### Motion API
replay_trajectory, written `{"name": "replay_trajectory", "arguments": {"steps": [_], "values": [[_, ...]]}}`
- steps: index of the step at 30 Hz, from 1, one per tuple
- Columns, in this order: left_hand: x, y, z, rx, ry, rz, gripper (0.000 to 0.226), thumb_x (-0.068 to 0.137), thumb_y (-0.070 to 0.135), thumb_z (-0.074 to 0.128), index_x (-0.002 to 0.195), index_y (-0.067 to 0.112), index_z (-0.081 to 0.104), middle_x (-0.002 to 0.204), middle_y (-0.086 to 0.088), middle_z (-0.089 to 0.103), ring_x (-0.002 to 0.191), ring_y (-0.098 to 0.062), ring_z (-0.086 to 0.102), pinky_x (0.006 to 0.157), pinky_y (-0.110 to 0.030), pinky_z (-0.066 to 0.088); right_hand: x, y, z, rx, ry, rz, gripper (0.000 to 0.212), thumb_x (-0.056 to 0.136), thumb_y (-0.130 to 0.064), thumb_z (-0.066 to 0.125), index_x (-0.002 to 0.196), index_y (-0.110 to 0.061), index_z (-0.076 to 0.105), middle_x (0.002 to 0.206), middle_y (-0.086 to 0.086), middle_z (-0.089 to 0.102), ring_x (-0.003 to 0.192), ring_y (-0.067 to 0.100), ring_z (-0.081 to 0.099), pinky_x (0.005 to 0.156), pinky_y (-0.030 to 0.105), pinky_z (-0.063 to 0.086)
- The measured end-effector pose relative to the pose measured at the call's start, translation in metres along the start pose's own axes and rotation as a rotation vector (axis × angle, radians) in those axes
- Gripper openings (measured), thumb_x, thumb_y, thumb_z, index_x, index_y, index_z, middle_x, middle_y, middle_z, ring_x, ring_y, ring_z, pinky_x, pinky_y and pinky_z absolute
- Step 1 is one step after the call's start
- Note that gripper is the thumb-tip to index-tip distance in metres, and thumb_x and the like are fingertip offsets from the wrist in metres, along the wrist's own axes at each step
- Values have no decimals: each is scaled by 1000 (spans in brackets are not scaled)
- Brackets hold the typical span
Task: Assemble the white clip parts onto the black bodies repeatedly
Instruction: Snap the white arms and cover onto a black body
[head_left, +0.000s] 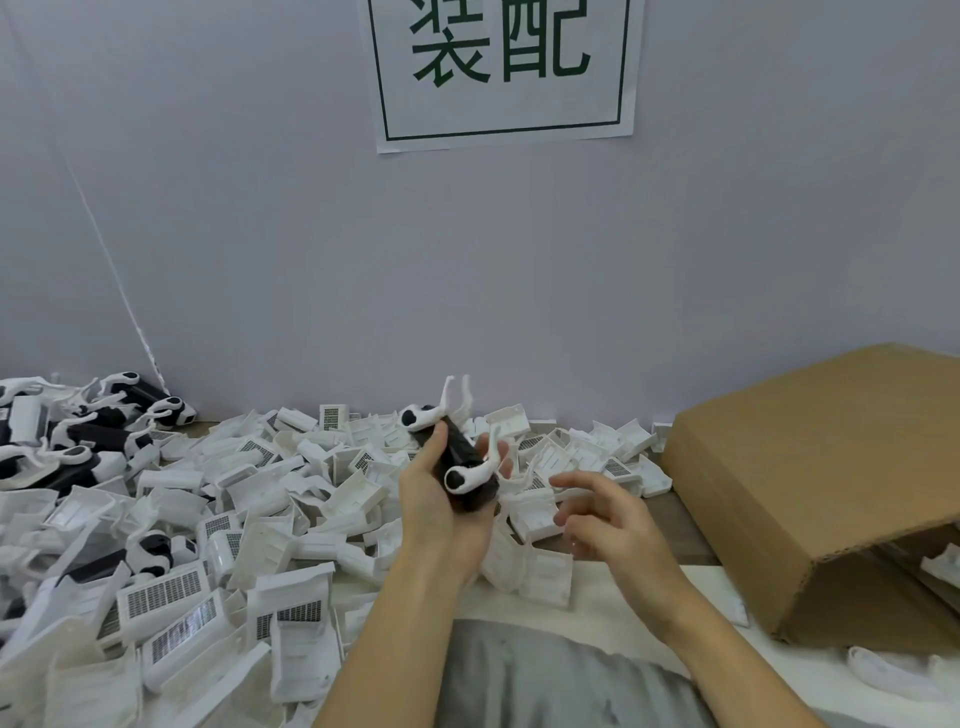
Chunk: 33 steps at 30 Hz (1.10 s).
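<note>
Plastic parts, cardboard and paper on the bench.
The black body (464, 470) looked glossy plastic, its white clips (470, 475) smooth; the heaped white parts (270, 525) were matt plastic. The box (810, 478) was plain brown cardboard, the sign (506, 73) printed paper.

You've got a black body (462, 462) w/ white clips (470, 477) on it. Pile (249, 519) is white, some pcs w/ dark grid patches. Box (810, 467) is brown. Sign (504, 73): white, dark green chars & border. Wall (260, 234) pale lilac-grey.
</note>
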<state>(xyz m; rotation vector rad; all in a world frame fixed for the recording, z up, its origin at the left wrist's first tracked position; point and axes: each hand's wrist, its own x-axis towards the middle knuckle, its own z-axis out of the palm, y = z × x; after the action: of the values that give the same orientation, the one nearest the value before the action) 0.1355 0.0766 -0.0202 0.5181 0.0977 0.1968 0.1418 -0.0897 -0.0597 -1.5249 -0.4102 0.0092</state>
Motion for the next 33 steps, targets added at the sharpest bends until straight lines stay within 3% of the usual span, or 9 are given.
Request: {"name": "replay_trajectory", "arguments": {"steps": [2, 5, 7, 10, 15, 22, 27, 31, 33], "values": [[2, 4, -1, 22, -5, 31, 24, 93, 24, 66, 114, 13, 66, 94, -13, 72, 89, -32, 69, 73, -34, 59, 0, 4, 1, -266, 48, -52, 25, 90, -3, 64, 105, -23, 69, 88, 7, 63, 75, 12, 56, 69, 16, 48], [2, 2, 0, 228, 62, 85, 25, 80, 28, 76, 94, 10, 66, 70, -4, 65, 61, -18, 62, 51, -27, 50, 0, 10, 1, -567, 27, -79, 20, 89, -14, 68, 105, -27, 65, 90, 0, 59, 73, 6, 51, 69, 13, 43], [5, -2, -1, 456, 146, 147, 23, 83, 28, 80, 85, 9, 66, 62, 0, 64, 51, -13, 59, 45, -26, 47, 1, 11, -1, -725, -40, -68, 24, 88, -19, 68, 108, -30, 60, 93, -8, 53, 78, 2, 50, 69, 10, 39], [5, -8, 1, 744, 111, 244, 22, 86, 30, 79, 81, 12, 67, 60, 4, 64, 51, -11, 60, 51, -28, 52, 2, 12, -3, -818, -97, -66, 30, 86, -14, 63, 113, -27, 60, 96, -15, 46, 81, -7, 47, 71, 2, 38], [0, -16, 6, 909, -19, 261, 8, 92, 22, 68, 92, 14, 70, 69, 4, 68, 66, -12, 66, 65, -33, 57, 2, 11, -4, -839, -111, -44, 33, 87, -8, 60, 118, -21, 61, 107, -5, 50, 83, -7, 47, 70, 0, 38], [-3, -16, 3, 896, 4, 306, 22, 81, 27, 84, 95, 16, 72, 72, 9, 74, 68, -11, 72, 56, -21, 55, 3, 14, -4, -777, -29, -33, 42, 85, -2, 59, 120, -26, 58, 99, -8, 49, 77, 0, 48, 67, 6, 39], [-6, -12, 7, 709, 58, 158, 39, 73, 25, 89, 104, 10, 70, 80, -4, 78, 73, -20, 75, 62, -35, 58, 5, 13, -5, -694, 101, -14, 49, 82, -2, 61, 126, -25, 61, 87, -8, 57, 73, 4, 55, 66, 4, 42], [-8, -8, 9, 601, 51, 60, 30, 78, 30, 83, 96, 8, 72, 79, -6, 74, 66, -17, 70, 58, -34, 57, 7, 14, -7, -690, 170, 26, 33, 89, -4, 57, 119, -12, 66, 76, -4, 56, 67, 5, 50, 61, 3, 40], [-9, -5, 11, 464, 58, -11, 26, 94, 30, 69, 106, 7, 70, 88, -11, 72, 73, -23, 71, 61, -36, 59, 9, 16, -8, -708, 209, 39, 23, 90, -4, 53, 107, -2, 69, 72, 0, 55, 66, 8, 48, 58, 7, 40]]}}
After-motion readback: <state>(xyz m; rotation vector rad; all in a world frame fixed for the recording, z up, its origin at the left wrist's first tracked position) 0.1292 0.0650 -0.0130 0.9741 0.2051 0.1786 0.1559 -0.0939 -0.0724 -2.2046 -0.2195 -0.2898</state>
